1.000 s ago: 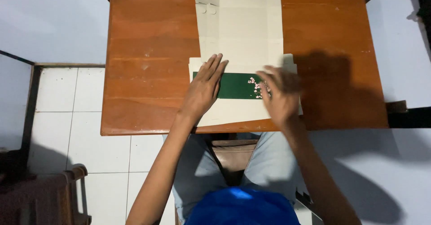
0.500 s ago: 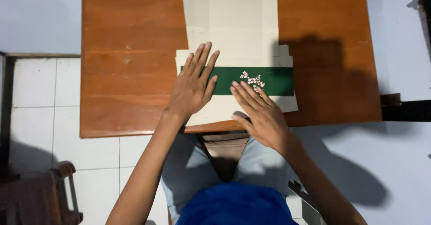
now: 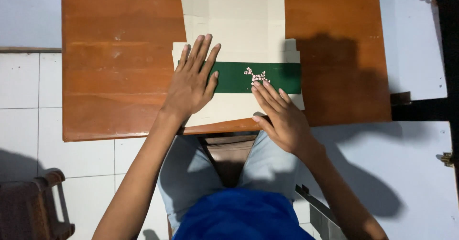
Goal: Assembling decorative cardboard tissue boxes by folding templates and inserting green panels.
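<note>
Wooden table (image 3: pixel 110 67): flat cardboard sheet (image 3: pixel 239 29) under both palms.

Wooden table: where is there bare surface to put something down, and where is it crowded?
The wooden table is bare left of the flat cardboard sheet, out to its left edge. Another bare strip lies right of the sheet, partly shadowed. The middle is crowded: the left hand and right hand press on the sheet by its green band.
</note>
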